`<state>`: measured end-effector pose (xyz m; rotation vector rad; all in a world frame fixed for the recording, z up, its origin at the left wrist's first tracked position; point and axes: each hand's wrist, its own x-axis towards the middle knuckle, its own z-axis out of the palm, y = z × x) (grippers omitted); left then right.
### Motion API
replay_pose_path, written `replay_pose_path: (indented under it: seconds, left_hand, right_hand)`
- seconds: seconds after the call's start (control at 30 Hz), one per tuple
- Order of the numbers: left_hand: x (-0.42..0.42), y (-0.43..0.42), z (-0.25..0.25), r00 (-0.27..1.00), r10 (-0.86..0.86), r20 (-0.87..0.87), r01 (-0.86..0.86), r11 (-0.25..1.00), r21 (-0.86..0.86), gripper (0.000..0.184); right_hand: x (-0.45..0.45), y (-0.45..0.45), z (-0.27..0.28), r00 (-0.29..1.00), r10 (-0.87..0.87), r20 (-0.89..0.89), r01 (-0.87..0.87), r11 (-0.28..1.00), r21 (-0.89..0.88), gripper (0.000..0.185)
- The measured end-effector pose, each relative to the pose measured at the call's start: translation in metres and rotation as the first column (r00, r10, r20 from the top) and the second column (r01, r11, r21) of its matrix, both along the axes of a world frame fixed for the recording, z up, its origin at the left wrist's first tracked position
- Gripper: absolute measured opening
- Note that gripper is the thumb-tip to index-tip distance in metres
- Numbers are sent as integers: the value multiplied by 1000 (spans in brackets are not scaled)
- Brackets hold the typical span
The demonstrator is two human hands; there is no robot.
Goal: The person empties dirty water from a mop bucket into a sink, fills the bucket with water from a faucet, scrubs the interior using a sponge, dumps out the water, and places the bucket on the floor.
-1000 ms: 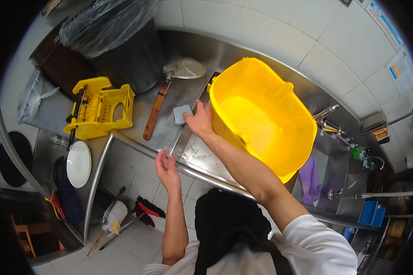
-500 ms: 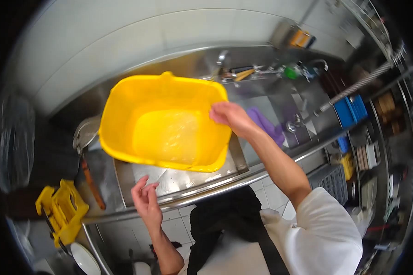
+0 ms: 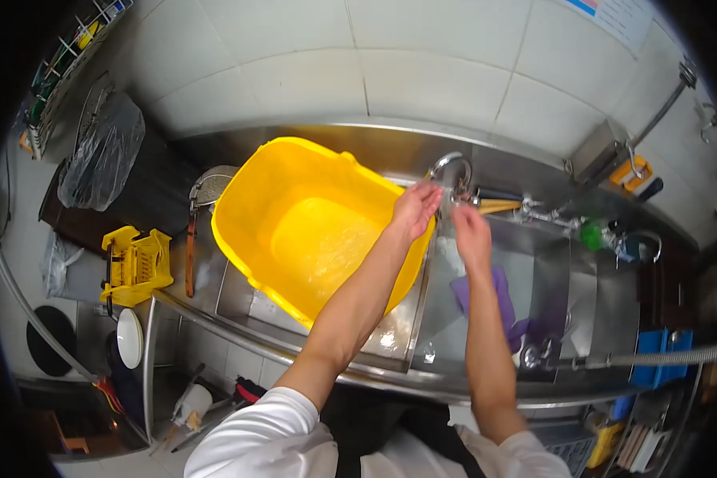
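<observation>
A big yellow plastic bucket sits tilted in the left sink basin, with a little water in its bottom. Beside its right rim, my left hand reaches up under the curved metal faucet, fingers stretched out and holding nothing. My right hand is close by on the right, just below the faucet. Motion smears its fingers, so their closure is unclear. Below it, a purple cloth lies in the water of the middle basin.
A yellow mop wringer stands at the left end of the counter. Next to the bucket lies a strainer and a wooden handle. Yellow-handled tools rest behind the basin. A metal rail runs along the front edge.
My right hand has left the bucket's right side and is below the faucet. My left hand has come up from the sink's front edge to join it. The view has turned.
</observation>
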<state>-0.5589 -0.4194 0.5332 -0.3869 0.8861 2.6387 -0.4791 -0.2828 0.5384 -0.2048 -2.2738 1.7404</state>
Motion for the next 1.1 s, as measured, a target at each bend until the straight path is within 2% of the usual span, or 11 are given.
replay_pose_path:
  seconds: [0.13,0.2,0.3,0.33,0.4,0.53,0.63,0.73,0.83,0.9,1.1]
  left_hand:
    - [-32,7,-9,997,11,74,4,980,-198,12]
    - [-18,-9,-1,983,-185,17,180,924,-338,15]
    - [17,-34,10,889,-435,-145,30,372,-928,28]
    - [10,-61,-18,935,-341,-95,66,431,-900,23]
    - [44,-90,21,984,-166,-65,13,432,-902,22]
    - [127,-107,43,979,-186,-78,-3,371,-929,33]
    - [189,-127,56,959,-217,-180,-106,314,-943,33]
    - [210,-166,75,948,-138,-285,-248,241,-938,34]
    - [226,-222,95,925,53,-377,-380,146,-913,34]
    - [230,-260,101,886,127,-445,-458,98,-884,34]
    - [241,-287,79,843,478,-246,-354,148,-924,60]
  right_hand:
    - [55,22,-142,942,-3,336,-12,999,42,25]
    - [72,9,-145,873,234,429,-116,952,-283,24]
    - [73,25,-142,847,285,448,-31,869,-494,23]
    - [66,38,-159,852,235,467,78,826,-558,23]
    - [37,60,-194,863,-208,460,211,976,45,29]
    - [-47,61,-160,882,-443,163,405,888,219,22]
    - [-81,67,-106,879,167,446,79,873,-482,23]
    - [-82,78,-24,968,209,-138,-204,343,-917,25]
    - [-88,75,-33,964,-264,8,170,597,-784,29]
    - [-79,86,-94,978,-125,169,166,953,-255,31]
    - [-24,-4,-73,960,250,126,-247,968,-38,36]
